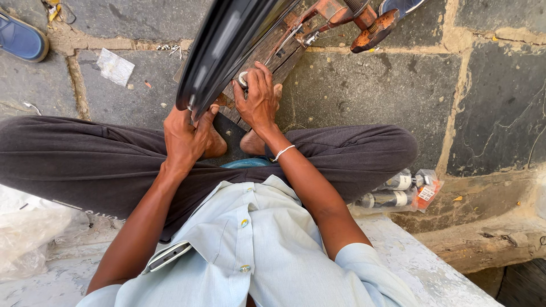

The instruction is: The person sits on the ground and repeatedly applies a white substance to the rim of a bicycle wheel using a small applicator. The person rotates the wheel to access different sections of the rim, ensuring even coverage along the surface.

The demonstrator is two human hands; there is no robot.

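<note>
The left hand (185, 136) is clenched on the lower end of the glossy black curved panel (227, 45), which rises from the wooden block (273, 54) above the feet. The right hand (259, 96) grasps a small metal cap (243, 78) beside it. Judgement: brace the panel firmly and apply even pressure at the cap.

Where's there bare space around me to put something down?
Bare stone paving lies right of the wooden stand, above the right knee. Another patch sits between the paper scrap and blue shoe. It's crowded where the left hand and right hand work.
</note>
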